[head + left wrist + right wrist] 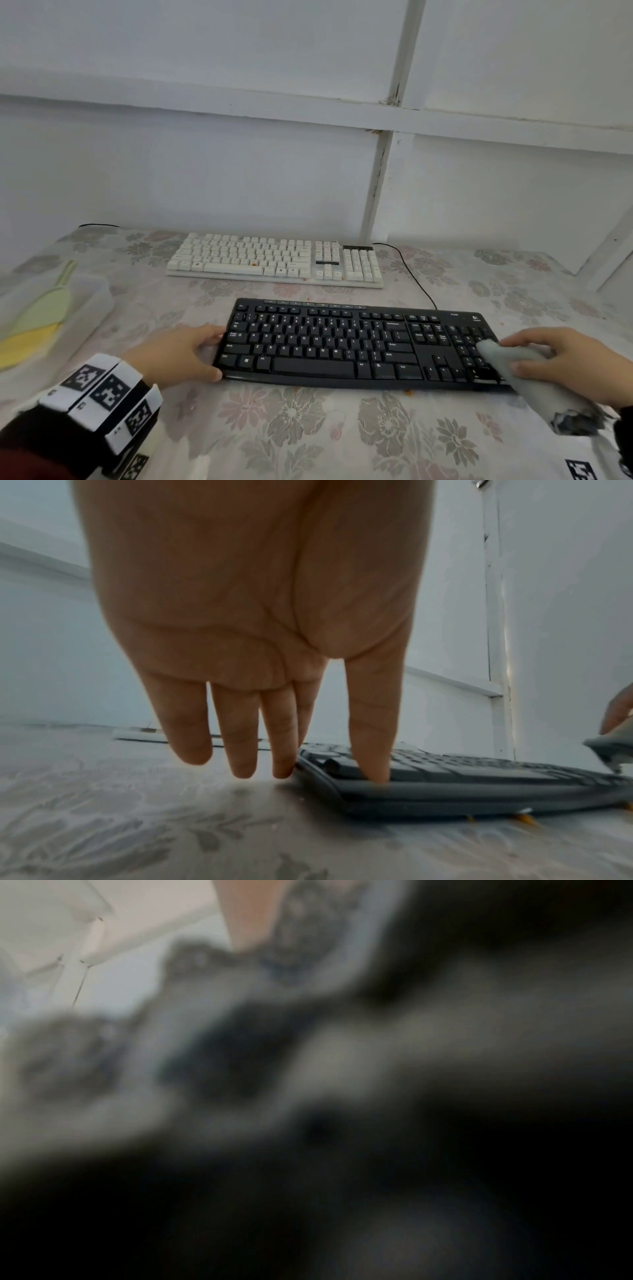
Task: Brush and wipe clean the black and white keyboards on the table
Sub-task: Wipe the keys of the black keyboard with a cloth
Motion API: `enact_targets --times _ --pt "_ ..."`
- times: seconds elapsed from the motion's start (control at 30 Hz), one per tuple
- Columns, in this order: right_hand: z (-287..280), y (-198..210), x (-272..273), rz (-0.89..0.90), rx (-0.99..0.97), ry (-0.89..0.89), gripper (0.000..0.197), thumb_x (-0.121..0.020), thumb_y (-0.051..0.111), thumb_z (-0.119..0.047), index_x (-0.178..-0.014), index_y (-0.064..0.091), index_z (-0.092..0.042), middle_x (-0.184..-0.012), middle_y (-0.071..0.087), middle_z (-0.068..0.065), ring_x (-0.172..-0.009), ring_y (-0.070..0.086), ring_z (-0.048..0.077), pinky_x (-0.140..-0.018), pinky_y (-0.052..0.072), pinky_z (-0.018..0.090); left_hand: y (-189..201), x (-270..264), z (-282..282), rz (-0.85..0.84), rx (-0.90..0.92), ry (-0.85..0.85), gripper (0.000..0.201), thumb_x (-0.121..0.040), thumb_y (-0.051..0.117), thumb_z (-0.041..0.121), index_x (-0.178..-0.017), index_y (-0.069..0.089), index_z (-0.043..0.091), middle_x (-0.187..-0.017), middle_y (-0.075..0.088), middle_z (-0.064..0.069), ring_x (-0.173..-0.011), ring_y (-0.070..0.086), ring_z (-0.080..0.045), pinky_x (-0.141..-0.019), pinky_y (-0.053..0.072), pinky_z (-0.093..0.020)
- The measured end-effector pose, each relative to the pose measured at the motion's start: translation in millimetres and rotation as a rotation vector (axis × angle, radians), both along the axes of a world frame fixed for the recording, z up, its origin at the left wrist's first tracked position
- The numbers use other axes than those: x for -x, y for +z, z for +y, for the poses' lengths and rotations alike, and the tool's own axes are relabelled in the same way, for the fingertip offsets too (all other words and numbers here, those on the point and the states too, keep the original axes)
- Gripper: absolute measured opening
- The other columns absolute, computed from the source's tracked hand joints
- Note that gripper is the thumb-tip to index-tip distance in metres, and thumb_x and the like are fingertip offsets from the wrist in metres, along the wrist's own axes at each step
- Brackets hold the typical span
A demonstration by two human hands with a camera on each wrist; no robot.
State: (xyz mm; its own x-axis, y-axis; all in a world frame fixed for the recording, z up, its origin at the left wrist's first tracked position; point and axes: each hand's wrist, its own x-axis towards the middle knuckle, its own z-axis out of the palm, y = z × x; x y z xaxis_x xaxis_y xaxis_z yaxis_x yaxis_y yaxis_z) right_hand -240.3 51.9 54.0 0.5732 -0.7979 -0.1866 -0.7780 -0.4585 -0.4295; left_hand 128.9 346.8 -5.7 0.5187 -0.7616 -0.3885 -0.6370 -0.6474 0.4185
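At the left end of the black keyboard [359,346], the left hand [181,353] lies with fingers straight and slightly spread. In the left wrist view, the fingertips [282,767] touch the keyboard's left edge, and the thumb presses down on its front left corner. The hand grips nothing; it rests against the keyboard.

At the right end of the black keyboard, the right hand [568,363] holds a pale grey cloth [524,373]. The thumb lies on the near side of the cloth and the fingers curl over the far side. The cloth is bunched into a long roll. Its leading end rests on the number-pad keys; its trailing end, which carries dark markings, extends off the keyboard's front right corner onto the table [308,438]. The right wrist view is blurred and dark; it shows only grey cloth close to the lens.

The black keyboard sits near the front edge of the table, roughly centred. The white keyboard [274,262] lies behind it, near the back edge, parallel and apart from it. A black cable [411,274] runs between the two keyboards on the right. Small orange crumbs lie along the front edge of the black keyboard.

A flowered covering lies over the table. Near the left edge sits a clear plastic container [51,308] holding a pale green brush [51,301] and something yellow.
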Motion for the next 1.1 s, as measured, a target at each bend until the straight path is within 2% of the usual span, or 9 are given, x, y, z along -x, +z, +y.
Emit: enact_targets --times 0.1,0.2,0.37,0.5,0.57,0.67,0.8,1.0,1.1 --pt "11 2 -7 -0.045 -0.040 0.034 0.040 -0.072 0.079 -0.025 -0.079 0.063 -0.062 -0.088 0.072 -0.013 -0.084 0.066 0.009 -0.081 0.051 0.031 14 6 10 -0.007 0.055 0.042 0.072 -0.084 0.065 0.031 -0.144 0.025 0.032 -0.141 0.041 0.018 -0.130 0.039 -0.005 -0.107 0.030 -0.023" --pt "30 5 -22 -0.086 -0.107 0.071 0.038 -0.049 0.079 -0.062 -0.084 0.065 -0.060 -0.085 0.072 -0.018 -0.077 0.068 0.006 -0.071 0.050 0.025 24 1 24 -0.019 0.149 0.074 0.068 -0.084 0.066 0.029 -0.141 0.031 0.034 -0.138 0.045 0.020 -0.122 0.044 -0.001 -0.096 0.034 -0.017" --pt "69 20 -68 -0.189 -0.068 0.091 0.026 -0.083 0.070 -0.023 -0.093 0.065 -0.046 -0.086 0.071 -0.013 -0.071 0.066 0.004 -0.060 0.042 0.016 39 -27 55 -0.070 0.263 0.075 0.063 -0.082 0.067 0.036 -0.137 0.036 0.039 -0.132 0.046 0.022 -0.123 0.042 0.001 -0.099 0.034 -0.019" --pt "108 22 -124 -0.300 -0.140 0.135 0.022 -0.087 0.064 -0.027 -0.098 0.066 -0.046 -0.088 0.071 -0.017 -0.073 0.063 -0.009 -0.063 0.044 0.012 51 -65 91 -0.092 0.294 0.023 0.064 -0.065 0.062 0.066 -0.121 0.033 0.055 -0.119 0.042 0.036 -0.116 0.045 0.008 -0.090 0.034 -0.014" --pt "132 21 -161 -0.362 -0.218 0.148 0.018 -0.089 0.060 -0.031 -0.102 0.067 -0.040 -0.098 0.069 -0.019 -0.077 0.062 -0.014 -0.064 0.042 0.004 52 -87 111 -0.132 0.289 0.020 0.054 -0.069 0.061 0.063 -0.115 0.034 0.056 -0.117 0.040 0.038 -0.118 0.044 0.006 -0.092 0.032 -0.015" --pt "168 17 -220 -0.397 -0.295 0.209 0.019 -0.090 0.056 -0.036 -0.104 0.068 -0.037 -0.110 0.067 -0.020 -0.097 0.061 -0.008 -0.083 0.043 0.012 53 -119 135 -0.159 0.304 0.036 0.044 -0.075 0.065 0.054 -0.106 0.035 0.060 -0.118 0.041 0.037 -0.121 0.043 0.002 -0.096 0.033 -0.020" --pt "210 9 -294 -0.386 -0.324 0.291 0.026 -0.095 0.053 -0.023 -0.118 0.063 -0.030 -0.124 0.060 -0.014 -0.114 0.055 0.001 -0.103 0.037 0.019 48 -157 157 -0.179 0.274 0.046 0.051 -0.081 0.068 0.038 -0.123 0.041 0.048 -0.135 0.045 0.022 -0.122 0.041 0.000 -0.097 0.032 -0.020" --pt "271 -1 -381 -0.429 -0.334 0.372 0.042 -0.093 0.055 -0.011 -0.135 0.052 -0.013 -0.135 0.053 -0.004 -0.115 0.051 0.004 -0.095 0.039 0.015 45 -196 178 -0.165 0.197 0.004 0.060 -0.085 0.064 0.036 -0.138 0.036 0.036 -0.143 0.036 0.018 -0.130 0.036 -0.005 -0.102 0.029 -0.021" --pt "289 -2 -409 -0.429 -0.336 0.374 0.047 -0.092 0.058 -0.012 -0.138 0.047 -0.013 -0.141 0.048 -0.002 -0.123 0.050 0.011 -0.104 0.041 0.026 41 -213 176 -0.144 0.191 -0.026 0.064 -0.085 0.064 0.037 -0.140 0.033 0.035 -0.145 0.034 0.016 -0.133 0.035 -0.006 -0.106 0.029 -0.023"
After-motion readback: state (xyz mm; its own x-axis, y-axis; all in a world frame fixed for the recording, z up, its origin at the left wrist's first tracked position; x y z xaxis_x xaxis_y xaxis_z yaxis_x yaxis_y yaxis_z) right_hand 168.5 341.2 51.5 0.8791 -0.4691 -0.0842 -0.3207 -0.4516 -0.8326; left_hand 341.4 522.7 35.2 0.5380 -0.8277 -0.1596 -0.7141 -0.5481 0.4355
